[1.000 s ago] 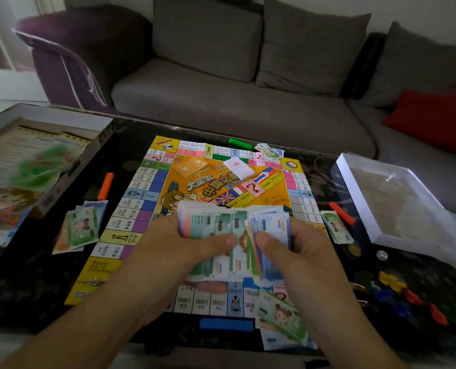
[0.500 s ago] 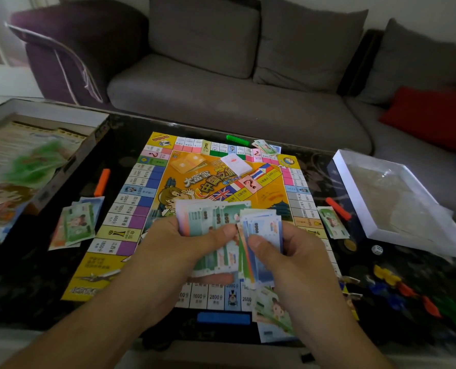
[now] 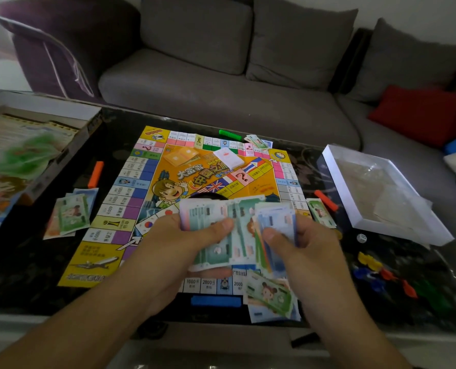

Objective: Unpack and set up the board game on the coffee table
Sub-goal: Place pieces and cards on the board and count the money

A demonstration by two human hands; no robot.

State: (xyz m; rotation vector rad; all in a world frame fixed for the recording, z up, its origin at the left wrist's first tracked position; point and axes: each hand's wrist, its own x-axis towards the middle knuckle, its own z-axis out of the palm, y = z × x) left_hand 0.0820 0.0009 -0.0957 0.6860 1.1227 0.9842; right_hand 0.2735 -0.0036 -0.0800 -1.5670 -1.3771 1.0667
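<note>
The yellow game board (image 3: 173, 182) lies unfolded on the dark glass coffee table (image 3: 29, 275). Above its near edge my left hand (image 3: 176, 246) grips a fanned stack of play money (image 3: 221, 222), thumb on top. My right hand (image 3: 301, 251) pinches the blue and orange notes at the stack's right side. A white card deck (image 3: 228, 158) sits on the board's centre. Small piles of notes lie at the left (image 3: 72, 214), right (image 3: 321, 213), far edge (image 3: 257, 142) and near edge (image 3: 272, 296).
The box lid (image 3: 21, 161) with printed art stands at the left, the white box tray (image 3: 376, 187) at the right. Orange (image 3: 95, 173), green (image 3: 229, 133), red (image 3: 326, 200) and blue (image 3: 216, 300) bars lie around the board. Coloured pawns (image 3: 389, 275) and a die (image 3: 361, 237) lie near right. A grey sofa is behind.
Both hands keep hold of the money stack. My right thumb has drawn the blue notes a little to the right, spreading the fan. The view has shifted slightly.
</note>
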